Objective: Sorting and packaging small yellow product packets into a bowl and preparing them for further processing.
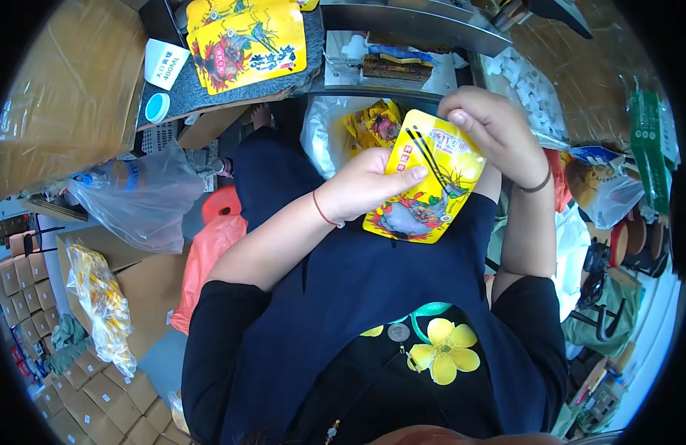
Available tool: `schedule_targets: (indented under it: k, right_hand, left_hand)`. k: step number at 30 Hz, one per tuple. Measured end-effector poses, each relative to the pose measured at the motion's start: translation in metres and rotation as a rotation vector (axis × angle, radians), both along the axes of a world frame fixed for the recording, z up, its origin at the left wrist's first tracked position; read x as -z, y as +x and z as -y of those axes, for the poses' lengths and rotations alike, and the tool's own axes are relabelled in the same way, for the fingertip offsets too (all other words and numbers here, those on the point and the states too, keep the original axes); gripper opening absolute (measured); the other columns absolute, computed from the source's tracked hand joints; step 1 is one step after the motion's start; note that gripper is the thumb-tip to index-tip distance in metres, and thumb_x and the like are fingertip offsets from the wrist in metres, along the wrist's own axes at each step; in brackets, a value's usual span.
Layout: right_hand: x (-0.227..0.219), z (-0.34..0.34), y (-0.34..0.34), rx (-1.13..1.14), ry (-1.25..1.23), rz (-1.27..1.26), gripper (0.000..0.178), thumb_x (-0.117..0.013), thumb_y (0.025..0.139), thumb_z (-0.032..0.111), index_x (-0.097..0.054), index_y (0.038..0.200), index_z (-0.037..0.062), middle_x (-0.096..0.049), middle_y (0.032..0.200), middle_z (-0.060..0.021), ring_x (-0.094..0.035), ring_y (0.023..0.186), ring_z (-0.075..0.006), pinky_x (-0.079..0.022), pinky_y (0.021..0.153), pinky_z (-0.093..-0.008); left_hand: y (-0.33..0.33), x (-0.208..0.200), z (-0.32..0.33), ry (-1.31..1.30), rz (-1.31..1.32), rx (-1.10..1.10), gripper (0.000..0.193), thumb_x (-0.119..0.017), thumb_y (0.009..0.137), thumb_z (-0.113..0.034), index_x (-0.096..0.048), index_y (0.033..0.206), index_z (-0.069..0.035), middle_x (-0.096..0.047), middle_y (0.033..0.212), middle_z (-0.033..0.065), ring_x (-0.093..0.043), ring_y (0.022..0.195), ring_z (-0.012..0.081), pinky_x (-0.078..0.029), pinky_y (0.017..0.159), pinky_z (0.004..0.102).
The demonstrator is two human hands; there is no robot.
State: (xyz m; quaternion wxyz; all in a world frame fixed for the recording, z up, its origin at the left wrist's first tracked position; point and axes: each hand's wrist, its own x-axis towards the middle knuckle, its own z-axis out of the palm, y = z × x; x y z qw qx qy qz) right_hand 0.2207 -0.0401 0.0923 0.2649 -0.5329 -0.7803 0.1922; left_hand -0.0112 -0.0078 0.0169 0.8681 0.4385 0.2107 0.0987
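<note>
A flat yellow pouch (424,211) with a colourful printed picture and rounded corners is held tilted over my lap. My left hand (365,185) grips its left side, thumb on the front and fingers behind. At the pouch's top edge, my right hand (499,133) is closed, with the fingers curled and the thumb tip near the edge; whatever lies between those fingertips is hidden. Just beyond the pouch, a clear plastic bag (324,137) contains more yellow pouches (380,122). A stack of similar pouches (246,52) lies on the bench at the far left.
Beside the stack are a white printed cup-shaped item (166,64) and a blue-topped lid (157,107). A metal fixture (395,63) stands ahead. Small white plastic pieces (528,93) lie at the right. Pink bag (209,267) and stacked cardboard boxes (98,400) are at left.
</note>
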Motion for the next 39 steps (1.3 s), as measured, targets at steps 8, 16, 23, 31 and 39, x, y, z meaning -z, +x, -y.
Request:
schedule_targets:
  k: [8, 16, 23, 31, 39]
  right_hand:
    - [0.052, 0.010, 0.117, 0.681, -0.147, 0.836, 0.025, -0.058, 0.094, 0.022, -0.060, 0.117, 0.0126, -0.063, 0.109, -0.0203, -0.062, 0.098, -0.0412, -0.051, 0.080, -0.0461]
    - [0.059, -0.016, 0.100, 0.671, -0.022, 0.590, 0.014, -0.055, 0.094, 0.018, -0.057, 0.108, 0.0138, -0.064, 0.104, -0.0166, -0.062, 0.095, -0.0410, -0.050, 0.078, -0.0481]
    - [0.058, 0.003, 0.101, 0.710, 0.295, 0.464, 0.021, -0.060, 0.094, 0.020, -0.057, 0.113, 0.0108, -0.067, 0.112, -0.0161, -0.066, 0.092, -0.0382, -0.052, 0.074, -0.0437]
    - [0.042, 0.017, 0.040, 0.559, 0.149, -0.109, 0.021, -0.056, 0.099, 0.014, -0.056, 0.116, 0.0017, -0.064, 0.094, -0.0142, -0.070, 0.087, -0.0244, -0.053, 0.072, -0.0338]
    - [0.015, -0.012, -0.023, 0.269, 0.140, -0.471, 0.019, -0.068, 0.092, 0.015, -0.066, 0.102, -0.0004, -0.067, 0.097, -0.0038, -0.063, 0.088, -0.0113, -0.049, 0.078, -0.0240]
  left_hand:
    - [0.009, 0.020, -0.028, -0.122, 0.018, -0.163, 0.034, -0.068, 0.088, -0.003, -0.060, 0.121, 0.005, -0.069, 0.116, 0.0141, -0.069, 0.100, 0.0182, -0.054, 0.091, 0.0319]
    - [0.016, 0.005, -0.078, -0.132, 0.002, -0.233, 0.032, -0.068, 0.088, -0.003, -0.060, 0.117, 0.007, -0.069, 0.114, 0.0167, -0.070, 0.098, 0.0230, -0.057, 0.088, 0.0357]
    - [-0.055, 0.017, -0.144, 1.910, -0.592, -1.006, 0.062, -0.075, 0.083, -0.030, -0.050, 0.129, 0.002, -0.053, 0.116, 0.0225, -0.050, 0.113, 0.0395, -0.038, 0.101, 0.0470]
    - [-0.088, 0.016, -0.105, 1.420, -0.653, -0.668, 0.022, -0.058, 0.094, -0.007, -0.064, 0.113, 0.002, -0.069, 0.091, 0.0143, -0.067, 0.086, 0.0282, -0.052, 0.077, 0.0364]
    - [-0.019, -0.003, -0.047, 0.887, -0.332, -0.340, 0.020, -0.073, 0.086, -0.016, -0.072, 0.097, 0.000, -0.068, 0.079, 0.0120, -0.067, 0.073, 0.0100, -0.051, 0.064, 0.0262]
